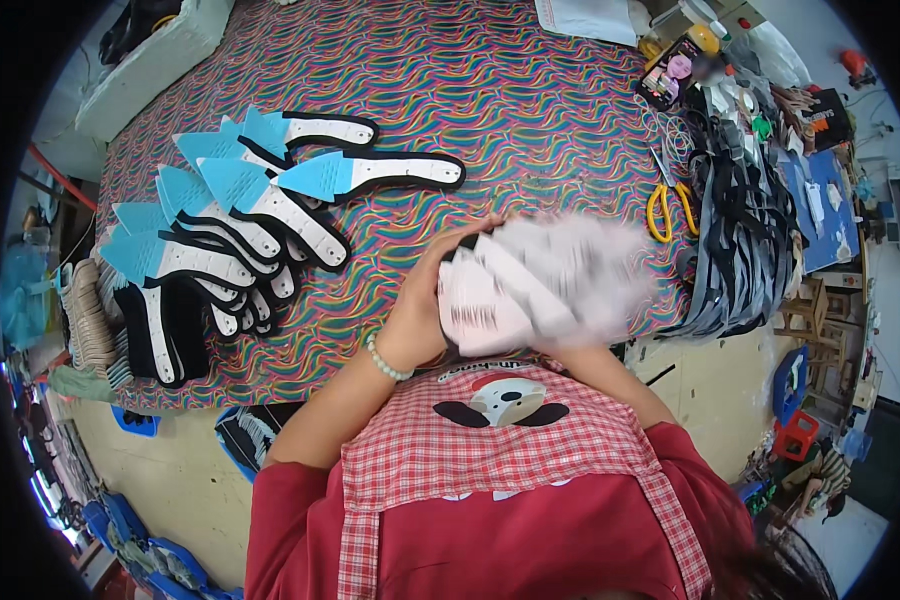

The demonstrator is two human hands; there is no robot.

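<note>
Nearest: checked apron, lower centre. Just above it, mid-frame: 1 bundle of whitish pieces, right part motion-blurred. Left hand curled round its left side, likely keeping loose layers together. Right hand hidden behind bundle; grip cannot be told. Farther, right: yellow-handled scissors beside dark straps. Left to upper left: blue-tipped pieces overlapped on patterned table, presumably saving room.

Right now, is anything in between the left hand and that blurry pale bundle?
No, nothing I can see: the left hand is right against the left side of the pale bundle. The bundle hides the right hand, so I can't tell there.
</note>
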